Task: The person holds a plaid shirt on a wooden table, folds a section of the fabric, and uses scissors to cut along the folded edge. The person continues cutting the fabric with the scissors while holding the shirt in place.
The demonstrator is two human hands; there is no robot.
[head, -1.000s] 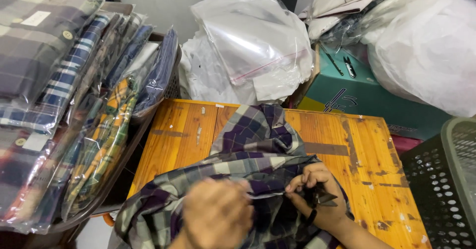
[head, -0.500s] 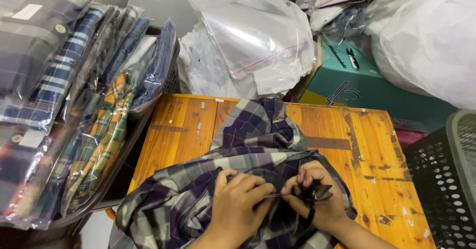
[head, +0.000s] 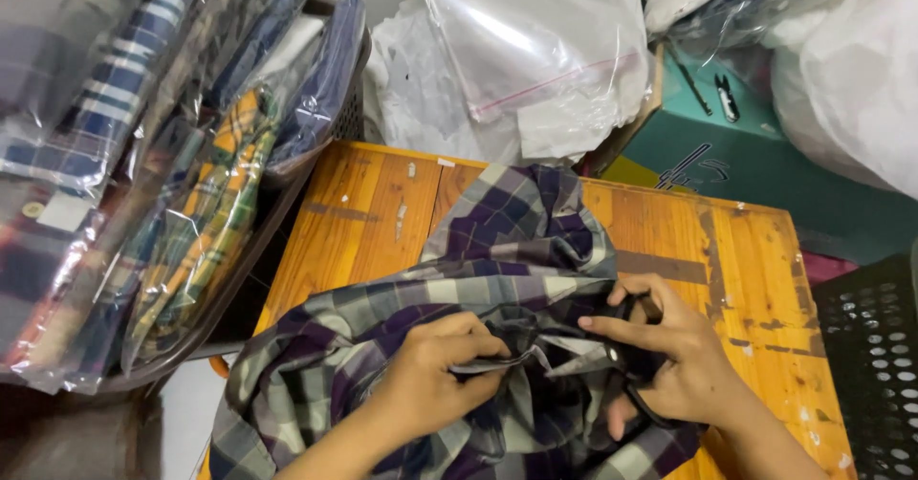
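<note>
Hands (head: pixel 555 365) on plaid shirt (head: pixel 516 241), scissors (head: pixel 636 365)

My left hand (head: pixel 430 380) pinches a fold of the plaid shirt (head: pixel 507 279) on the desk (head: pixel 363 212); my right hand (head: pixel 669 360), just beside it, holds black scissors (head: pixel 636 384) against the cloth.

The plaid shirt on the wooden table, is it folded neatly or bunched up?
Bunched up. The plaid shirt lies crumpled in loose folds on the table, gathered between the left hand and right hand.
</note>
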